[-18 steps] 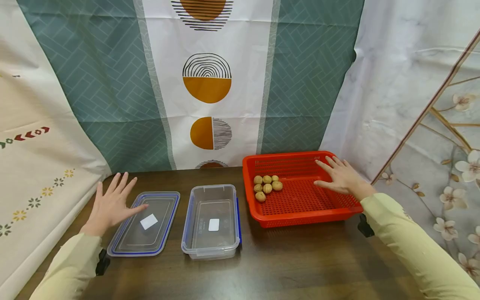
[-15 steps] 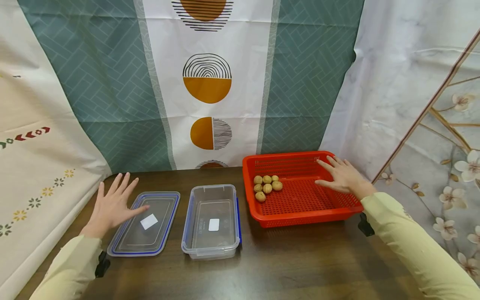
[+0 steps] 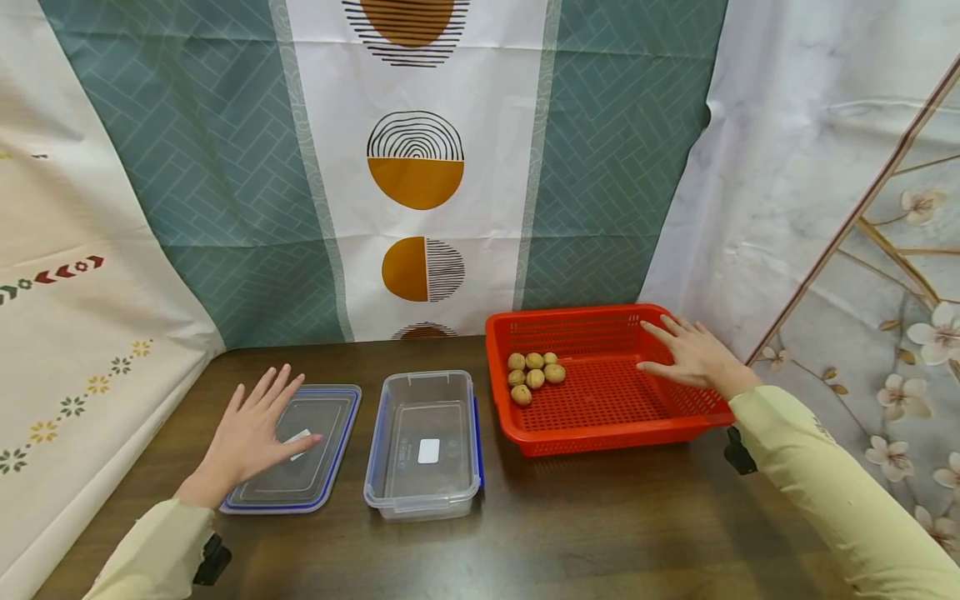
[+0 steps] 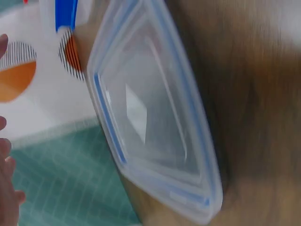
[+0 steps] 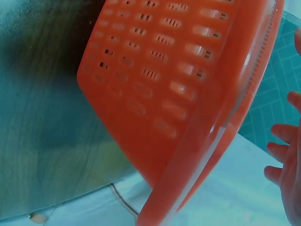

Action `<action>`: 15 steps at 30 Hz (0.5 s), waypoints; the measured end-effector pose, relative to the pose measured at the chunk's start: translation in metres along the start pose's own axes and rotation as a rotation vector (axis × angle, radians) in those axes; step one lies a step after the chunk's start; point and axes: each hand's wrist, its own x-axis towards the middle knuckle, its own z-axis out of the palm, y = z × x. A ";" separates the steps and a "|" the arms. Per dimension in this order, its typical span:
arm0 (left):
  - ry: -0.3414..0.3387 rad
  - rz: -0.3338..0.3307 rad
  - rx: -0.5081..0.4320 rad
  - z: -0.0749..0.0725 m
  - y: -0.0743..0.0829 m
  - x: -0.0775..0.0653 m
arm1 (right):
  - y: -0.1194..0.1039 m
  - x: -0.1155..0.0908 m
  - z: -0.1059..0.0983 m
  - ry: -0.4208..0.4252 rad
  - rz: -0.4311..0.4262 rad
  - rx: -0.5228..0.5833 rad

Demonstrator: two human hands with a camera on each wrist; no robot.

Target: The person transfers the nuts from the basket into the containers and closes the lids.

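Note:
My left hand (image 3: 251, 437), fingers spread, hovers over the clear blue-edged lid (image 3: 330, 433) in the head view and covers part of its white label. In the left wrist view that lid (image 4: 160, 108) lies on the table, with only fingertips at the left edge. My right hand (image 3: 697, 357) is spread above the right end of the red plastic basket (image 3: 600, 437) and holds nothing. Several walnuts (image 3: 535, 377) sit in the basket's left part. Between lid and basket stands a clear plastic container (image 3: 423, 417) with a white label inside. The right wrist view shows the basket's outer wall (image 5: 155, 70).
A brown wooden table (image 3: 525, 542) bears everything. Behind it hangs a patterned cloth (image 3: 420, 167), with a cream cloth (image 3: 90, 333) on the left and a floral marbled cloth (image 3: 840, 250) on the right. A blue edge (image 3: 479, 442) shows along the container's right side.
My left hand has moved right and slightly nearer to me, now covering more of the lid. The right hand has shifted slightly right. Basket, walnuts and container stay put.

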 end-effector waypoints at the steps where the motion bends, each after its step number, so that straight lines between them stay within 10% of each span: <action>1: 0.001 0.011 -0.019 0.001 0.004 0.000 | 0.000 0.000 0.000 0.001 0.001 0.007; 15: -0.109 0.005 -0.356 0.017 0.063 -0.022 | -0.008 0.006 0.001 0.002 -0.029 0.064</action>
